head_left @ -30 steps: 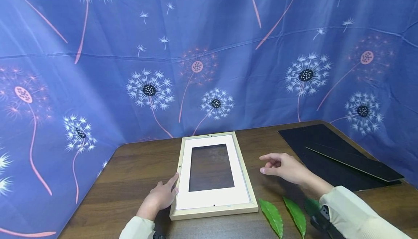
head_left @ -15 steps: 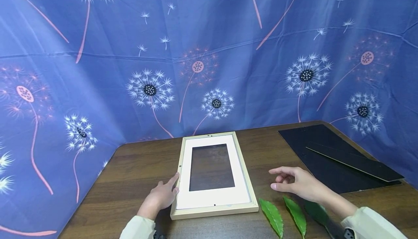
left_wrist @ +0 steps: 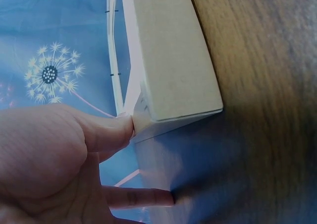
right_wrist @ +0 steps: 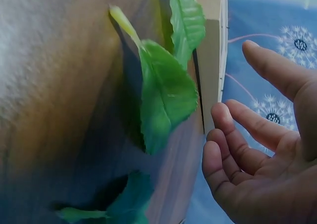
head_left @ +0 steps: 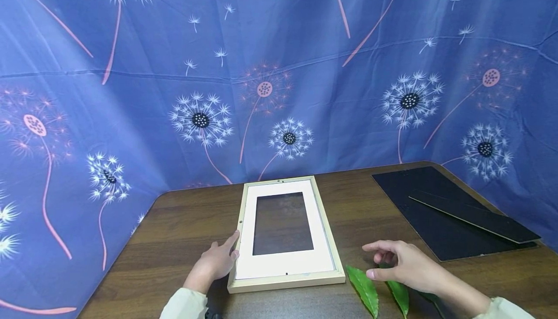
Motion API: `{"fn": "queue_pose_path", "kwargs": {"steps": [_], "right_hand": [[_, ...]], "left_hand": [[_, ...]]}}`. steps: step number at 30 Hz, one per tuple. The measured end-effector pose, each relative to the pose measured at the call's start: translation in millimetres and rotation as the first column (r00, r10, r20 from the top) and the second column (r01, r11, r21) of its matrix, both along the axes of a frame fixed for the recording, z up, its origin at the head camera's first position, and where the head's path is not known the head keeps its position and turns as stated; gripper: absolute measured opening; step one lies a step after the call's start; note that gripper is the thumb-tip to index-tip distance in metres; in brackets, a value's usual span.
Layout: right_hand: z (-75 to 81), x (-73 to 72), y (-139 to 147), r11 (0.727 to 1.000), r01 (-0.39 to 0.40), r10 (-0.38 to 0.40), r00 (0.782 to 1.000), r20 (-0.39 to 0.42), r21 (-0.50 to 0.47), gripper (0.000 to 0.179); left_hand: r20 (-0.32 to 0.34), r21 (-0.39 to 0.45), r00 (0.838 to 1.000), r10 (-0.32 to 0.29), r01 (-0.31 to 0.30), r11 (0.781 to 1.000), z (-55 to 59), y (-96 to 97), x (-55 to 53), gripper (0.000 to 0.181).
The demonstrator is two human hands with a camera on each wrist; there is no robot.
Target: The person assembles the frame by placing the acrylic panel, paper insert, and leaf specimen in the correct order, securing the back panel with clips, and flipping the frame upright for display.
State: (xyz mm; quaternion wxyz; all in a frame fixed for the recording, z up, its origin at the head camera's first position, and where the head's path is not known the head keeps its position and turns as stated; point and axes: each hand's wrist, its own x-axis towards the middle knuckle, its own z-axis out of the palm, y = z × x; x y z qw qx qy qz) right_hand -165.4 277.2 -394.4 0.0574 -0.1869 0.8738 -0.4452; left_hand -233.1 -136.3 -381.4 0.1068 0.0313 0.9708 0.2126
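A light wooden picture frame with a white mat around a rectangular opening lies on the table. My left hand rests at its left side, index finger extended along the edge. Up close in the left wrist view, the thumb touches the picture frame near its corner. My right hand hovers over the green leaves, its fingers loosely bent and holding nothing. One leaf lies beside the frame's near right corner; a second leaf is partly hidden under the hand. A darker leaf shows in the right wrist view.
On the right of the brown wooden table lies a black board, with a narrower black panel tilted on top of it. A blue curtain with dandelion prints hangs behind the table.
My right hand has drawn back toward me and slightly right, from beside the frame to above the leaves. The left hand and the picture frame have stayed in place.
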Motion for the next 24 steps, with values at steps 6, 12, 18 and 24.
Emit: {"fn": "queue_pose_path", "kwargs": {"steps": [6,12,18,24], "right_hand": [[-4.6,8.0,-3,0.998,0.000,0.002,0.999,-0.039,0.061,0.050],[-6.2,13.1,-7,0.996,-0.013,0.015,1.000,-0.020,0.092,0.051],[-7.6,15.9,-12,0.992,-0.001,-0.005,0.999,0.047,0.125,0.054],[-7.6,17.6,-20,0.960,0.073,-0.098,0.992,0.079,0.270,0.066]], "left_hand": [[-0.002,-0.004,1.000,0.001,-0.001,1.000,-0.3,0.5,0.0,0.052],[-0.007,-0.016,1.000,-0.006,0.005,1.000,0.1,-0.1,0.9,0.052],[-0.005,-0.012,1.000,-0.001,0.001,1.000,-0.8,0.2,0.0,0.052],[-0.011,-0.013,1.000,0.004,-0.004,1.000,-1.7,0.9,-0.3,0.052]]}}
